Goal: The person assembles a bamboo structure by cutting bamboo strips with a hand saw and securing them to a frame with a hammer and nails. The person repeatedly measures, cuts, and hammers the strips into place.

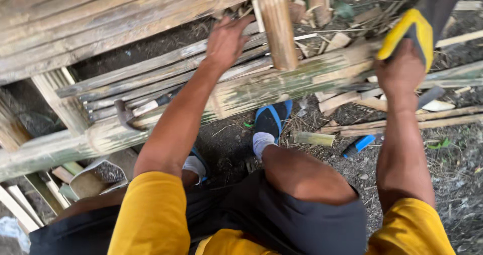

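Left hand (227, 39): my fingers spread, pressing on the bamboo slats (166, 76) beside the upright bamboo post (278, 28).
Right hand (401, 69): I'm clenching the yellow-handled tool (410, 31) above the ground.

Packages: none in view.
Labels: none in view.
Signs: none in view.
Screens: none in view.
Scene: only bamboo, scraps and bare ground.

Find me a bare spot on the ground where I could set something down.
Bare dirt lies between the two feet, under the long bamboo pole. More open ground sits right of the right forearm. Around the right hand and yellow-handled tool, offcuts crowd the ground.
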